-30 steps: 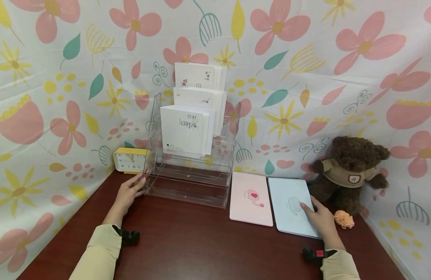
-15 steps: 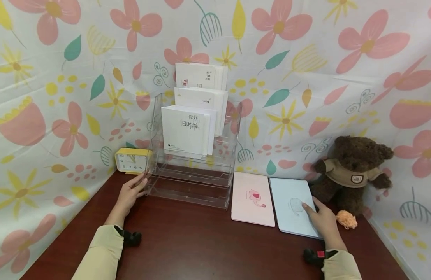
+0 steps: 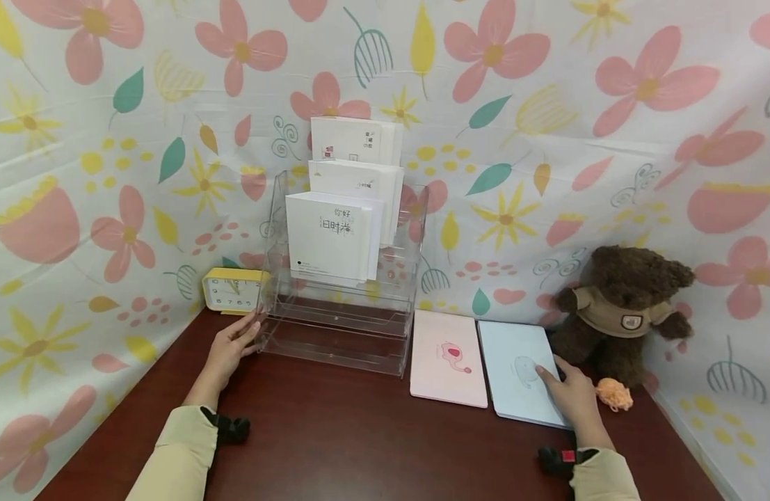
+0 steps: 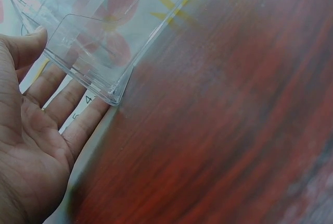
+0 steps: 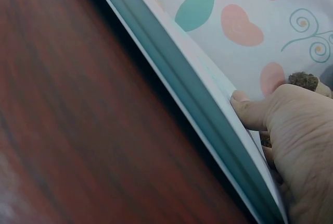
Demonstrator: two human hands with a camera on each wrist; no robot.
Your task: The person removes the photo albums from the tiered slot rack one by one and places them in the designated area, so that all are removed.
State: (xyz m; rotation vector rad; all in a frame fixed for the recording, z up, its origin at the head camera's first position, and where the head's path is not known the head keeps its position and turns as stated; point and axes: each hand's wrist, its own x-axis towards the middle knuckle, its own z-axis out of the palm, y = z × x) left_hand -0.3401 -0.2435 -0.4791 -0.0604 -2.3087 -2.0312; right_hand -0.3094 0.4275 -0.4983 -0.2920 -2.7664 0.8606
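A clear acrylic display rack (image 3: 334,356) stands at the back, with white square books (image 3: 328,240) leaning in its upper tiers. My left hand (image 3: 227,351) is at its lower left corner. In the left wrist view the left hand's fingers (image 4: 86,122) reach out straight along the outside of the side panel, thumb near its edge. On the right, a pale blue notebook (image 3: 510,355) with a line drawing lies on the table. My right hand (image 3: 575,396) grips its right edge, thumb on the cover; the other fingers are mostly hidden. Beside it lies a pink notebook (image 3: 447,327) with an elephant drawing.
A yellow alarm clock (image 3: 234,291) stands left of the rack, behind the left hand. A brown teddy bear (image 3: 629,296) sits at the back right, with an orange yarn ball (image 3: 614,394) in front. Flowered cloth walls (image 3: 359,42) border the dark red wooden table (image 3: 372,445).
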